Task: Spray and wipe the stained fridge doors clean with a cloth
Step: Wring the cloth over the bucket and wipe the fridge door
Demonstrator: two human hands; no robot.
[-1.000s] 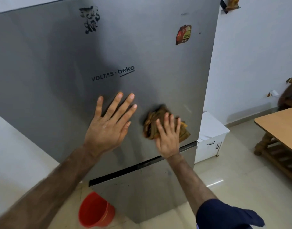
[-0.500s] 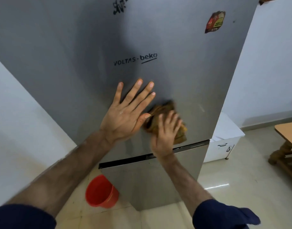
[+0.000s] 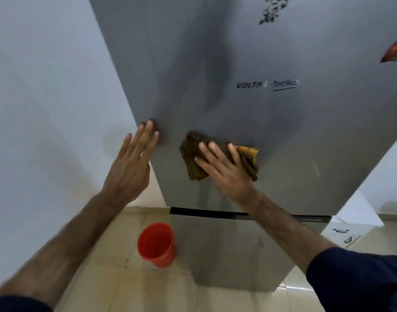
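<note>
The grey upper fridge door [image 3: 238, 52] fills the top of the view, with a black smudge [image 3: 270, 10] near its top and a red sticker [image 3: 395, 52] at the right edge. My right hand [image 3: 224, 170] lies flat with straight fingers on a brown and yellow cloth [image 3: 247, 154], pressing it against the door low down. My left hand [image 3: 132, 167] is at the door's left edge, fingers straight, fingertips touching the metal. The lower door [image 3: 226, 251] shows below a dark gap.
A red bucket [image 3: 157, 244] stands on the tiled floor by the fridge's lower left corner. A white wall [image 3: 47, 109] runs along the left. A white cabinet [image 3: 350, 224] sits right of the fridge.
The cloth and my right hand have slid left across the door. My left hand has moved left to the door's edge. The view has swung left too.
</note>
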